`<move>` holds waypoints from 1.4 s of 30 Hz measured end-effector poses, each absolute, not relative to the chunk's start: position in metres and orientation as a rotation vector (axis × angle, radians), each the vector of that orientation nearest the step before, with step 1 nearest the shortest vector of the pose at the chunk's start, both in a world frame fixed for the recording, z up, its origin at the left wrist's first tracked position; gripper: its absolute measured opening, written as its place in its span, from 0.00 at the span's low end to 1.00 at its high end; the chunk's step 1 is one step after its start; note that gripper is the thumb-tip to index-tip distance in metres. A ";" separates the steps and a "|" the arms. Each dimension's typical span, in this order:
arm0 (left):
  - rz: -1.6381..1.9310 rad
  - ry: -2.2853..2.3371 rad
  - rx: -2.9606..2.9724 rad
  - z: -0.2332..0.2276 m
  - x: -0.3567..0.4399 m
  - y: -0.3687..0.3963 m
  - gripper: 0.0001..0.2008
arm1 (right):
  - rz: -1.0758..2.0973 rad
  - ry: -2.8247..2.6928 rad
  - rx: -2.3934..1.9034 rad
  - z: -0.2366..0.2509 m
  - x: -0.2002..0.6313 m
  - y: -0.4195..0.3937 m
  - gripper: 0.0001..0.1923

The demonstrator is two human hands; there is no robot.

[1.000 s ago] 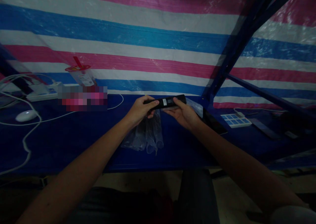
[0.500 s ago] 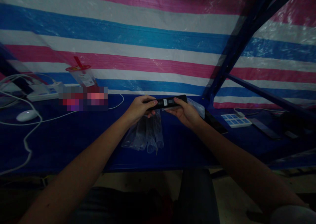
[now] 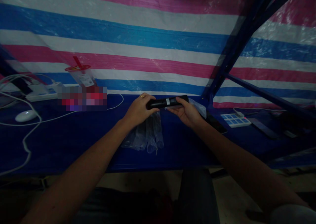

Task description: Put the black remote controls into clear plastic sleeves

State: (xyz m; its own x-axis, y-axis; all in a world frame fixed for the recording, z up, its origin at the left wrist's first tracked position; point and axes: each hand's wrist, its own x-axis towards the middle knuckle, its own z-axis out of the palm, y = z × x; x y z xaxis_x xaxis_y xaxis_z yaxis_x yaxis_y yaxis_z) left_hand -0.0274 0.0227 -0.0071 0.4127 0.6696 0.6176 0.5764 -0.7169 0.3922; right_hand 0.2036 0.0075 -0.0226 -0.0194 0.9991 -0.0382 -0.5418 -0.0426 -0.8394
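Note:
A long black device with a small white label is held level between my hands, just above the blue table. My left hand is closed round its rounded left end, thumb along the lower side. At the wider right end, my right hand grips it with the thumb on the front face and fingers beneath. Several clear plastic sleeves lie on the table below the device. Another piece of clear plastic shows just behind my right hand. The exact kind of device cannot be made out in the dim light.
To the left are a lidded cup with a red straw, a white mouse and loose white cables. On the right lie a dark flat tablet-like thing, a white power strip and a phone. A blue metal post slants up behind.
The black device has shifted slightly to the right. My left hand has changed its hold: its thumb has dropped from the device's front to the lower edge, and its fingers cover the end.

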 end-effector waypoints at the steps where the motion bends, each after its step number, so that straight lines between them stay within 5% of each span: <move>1: 1.191 1.120 2.558 -0.007 -0.027 0.022 0.17 | 1.463 -0.763 -0.803 -0.022 0.203 0.007 0.04; 16: 1.271 0.872 1.219 0.000 -0.024 0.026 0.18 | 1.570 -0.613 -0.723 -0.013 0.210 0.005 0.01; 42: 1.290 0.902 1.252 -0.001 -0.026 0.026 0.14 | 1.516 -0.645 -0.799 -0.018 0.210 0.005 0.03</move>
